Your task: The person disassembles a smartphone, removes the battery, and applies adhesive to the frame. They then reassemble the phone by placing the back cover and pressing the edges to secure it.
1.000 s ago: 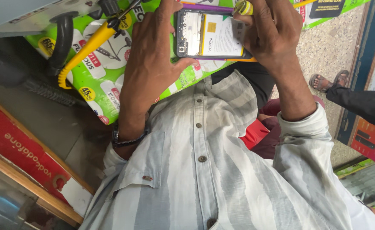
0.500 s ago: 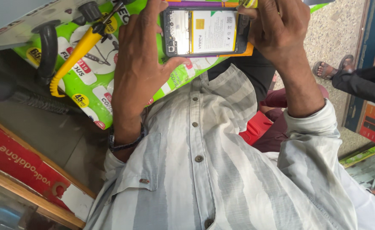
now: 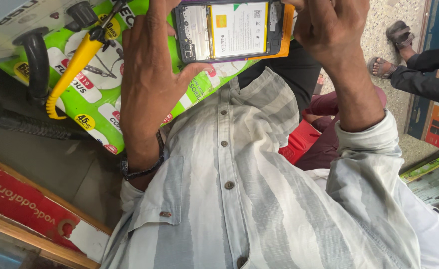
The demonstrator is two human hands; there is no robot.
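1 opened phone [image 3: 229,31], its back cover off and its white battery and circuit boards bare, sits at the top of the view, held above the green printed mat [image 3: 94,99] on the table. The left hand [image 3: 152,74] cups its left edge, thumb hooked under the lower corner and fingers curled up the side. The right hand [image 3: 329,35] closes over the right end; its fingertips run out of the frame, so whether they pinch the phone or press on it I cannot tell.

The phone looks light, stiff and thin, and fragile with its insides exposed. Its smooth rim is probably slippery. The safe hold is by the outer frame edges, clear of the battery and boards.

On the mat lie 1 yellow-handled tool [image 3: 77,65] and 1 black hose [image 3: 36,60], well apart from the phone. At the right edge, another person's 2 sandalled feet [image 3: 391,50] stand on the floor.
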